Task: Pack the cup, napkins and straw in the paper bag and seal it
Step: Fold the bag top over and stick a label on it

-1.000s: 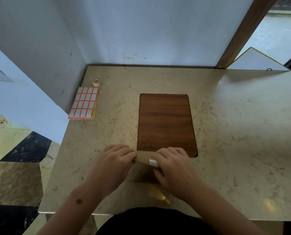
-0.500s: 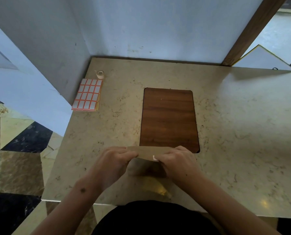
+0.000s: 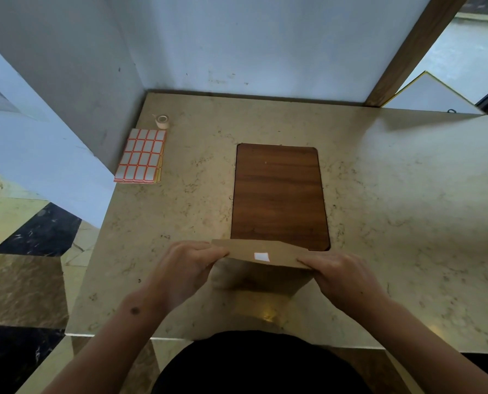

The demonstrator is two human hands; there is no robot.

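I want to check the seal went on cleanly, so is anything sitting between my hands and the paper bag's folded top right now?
Nothing visible does. The left hand and the right hand each pinch an end of the paper bag at its folded top, and the white sticker lies on the fold between them, uncovered.

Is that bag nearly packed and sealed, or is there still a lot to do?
Nearly done, it seems. No cup, napkins or straw lie outside the paper bag; its top is folded over with a white sticker on the flap. The left hand and right hand hold its ends. Perhaps only letting go remains.
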